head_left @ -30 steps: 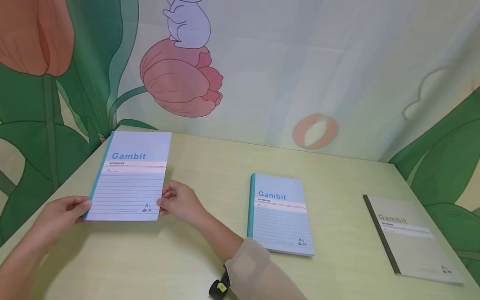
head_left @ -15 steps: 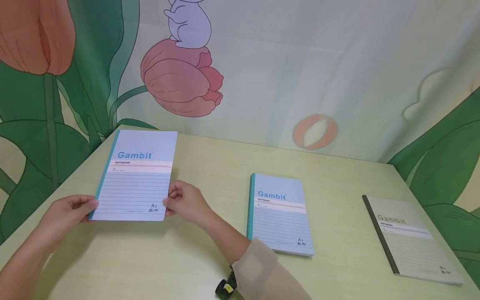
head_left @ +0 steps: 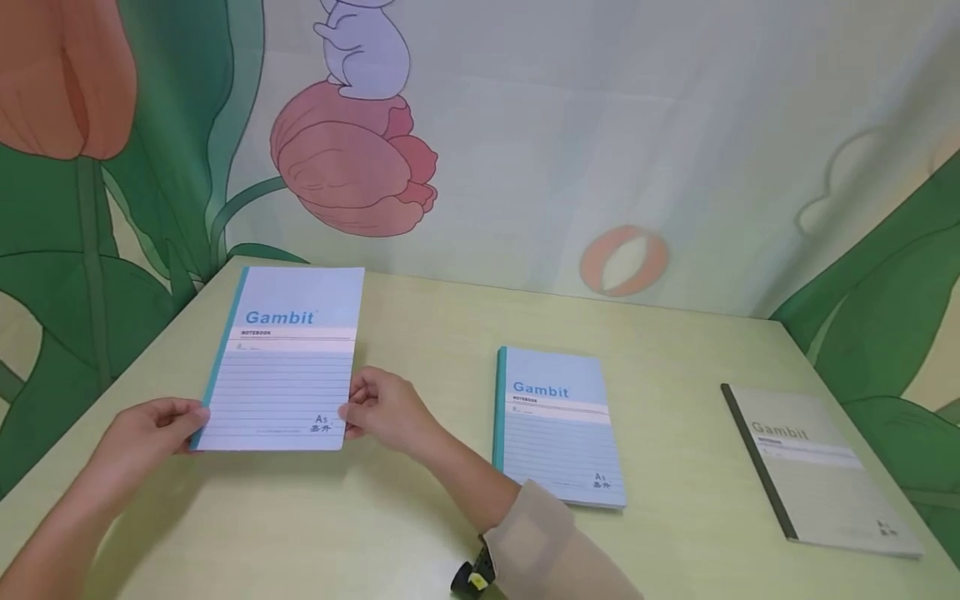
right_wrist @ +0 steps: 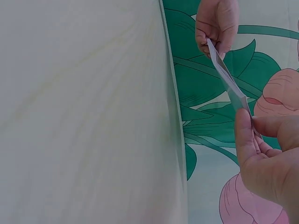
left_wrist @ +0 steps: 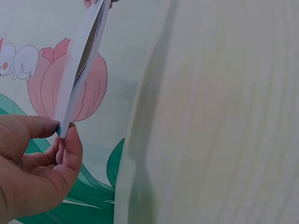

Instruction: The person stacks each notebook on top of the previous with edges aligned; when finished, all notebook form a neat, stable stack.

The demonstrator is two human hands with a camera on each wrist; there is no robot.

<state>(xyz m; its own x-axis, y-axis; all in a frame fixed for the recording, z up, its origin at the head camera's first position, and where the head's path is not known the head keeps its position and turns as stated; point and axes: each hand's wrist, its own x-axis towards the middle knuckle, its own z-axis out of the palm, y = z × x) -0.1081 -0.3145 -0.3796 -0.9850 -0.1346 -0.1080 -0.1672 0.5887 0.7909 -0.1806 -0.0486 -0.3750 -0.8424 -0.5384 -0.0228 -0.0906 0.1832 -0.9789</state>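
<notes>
Both hands hold a light blue Gambit notebook [head_left: 292, 367] with a teal spine above the left part of the table, its cover facing the head camera. My left hand [head_left: 146, 437] pinches the lower spine corner between thumb and fingers. At the opposite lower corner, my right hand [head_left: 393, 412] pinches the page edge. In the left wrist view the notebook [left_wrist: 84, 65] appears edge-on, its pages slightly parted, with the left hand [left_wrist: 42, 163] at its near corner. The right wrist view shows the right hand [right_wrist: 268, 149] gripping the other corner.
A second teal-spined notebook [head_left: 558, 433] lies in the middle of the table [head_left: 660, 358], close to the right forearm. Farther right lies a grey notebook [head_left: 821, 475] with a black spine. A printed curtain [head_left: 510, 167] with tulips stands behind the table.
Both hands have carried the held notebook a little to the right. The two notebooks on the table have stayed in place; the head view has shifted slightly.
</notes>
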